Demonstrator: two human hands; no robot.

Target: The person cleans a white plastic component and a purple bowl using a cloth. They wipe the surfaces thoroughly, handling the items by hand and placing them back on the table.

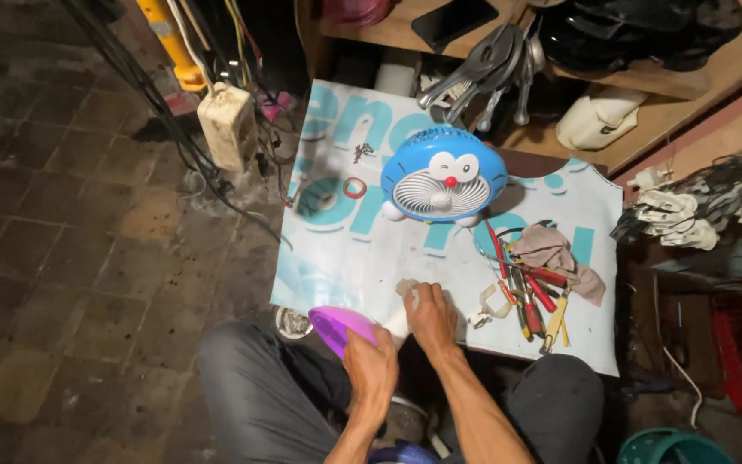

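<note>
My left hand point(373, 365) grips a purple plastic piece point(337, 325) at the near edge of the low table point(345, 258). My right hand point(431, 316) presses a pale cloth or wad point(407, 292) against a white part next to that purple piece. A blue cat-faced small fan point(444, 176) stands upright further back on the table, facing me, apart from both hands.
Screwdrivers and pliers with red and yellow handles point(530, 292) lie right of my hand beside a brown rag point(551, 249). A roll of tape point(355, 187) sits left of the fan. A power strip point(227, 125) and cables lie on the tiled floor. Shelves with tools stand behind.
</note>
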